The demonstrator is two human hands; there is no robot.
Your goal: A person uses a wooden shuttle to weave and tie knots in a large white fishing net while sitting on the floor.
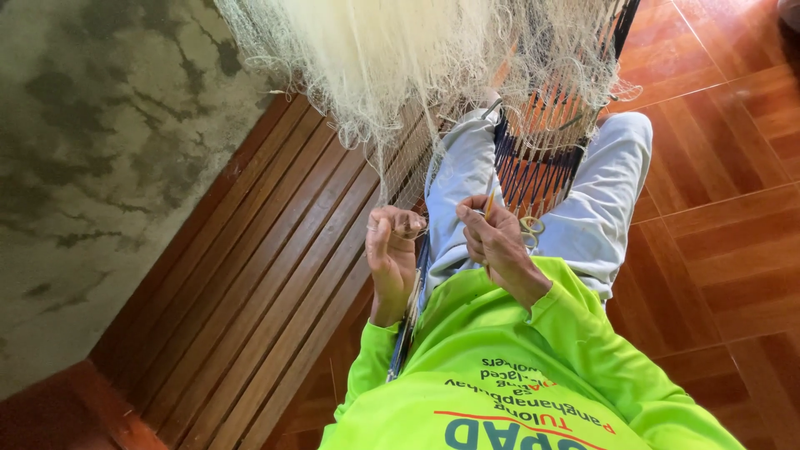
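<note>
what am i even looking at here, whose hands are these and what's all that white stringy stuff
This is one picture from a camera worn on a person's head, looking down at their own body and hands. No machine is involved.

The bright green long-sleeved shirt and the pale grey trousers belong to that person, who seems to sit on a blue-framed chair with strung cords.

The white stringy stuff is a fine cream-white mesh net, hanging in a bunch from above and spreading down to the hands.

The left hand pinches a stretch of the mesh. The right hand holds a thin yellowish stick-like tool against the net; what it is exactly, I cannot tell.

Below are a reddish-brown tiled floor, a slatted brown wooden panel and a mottled grey-green wall.
</note>
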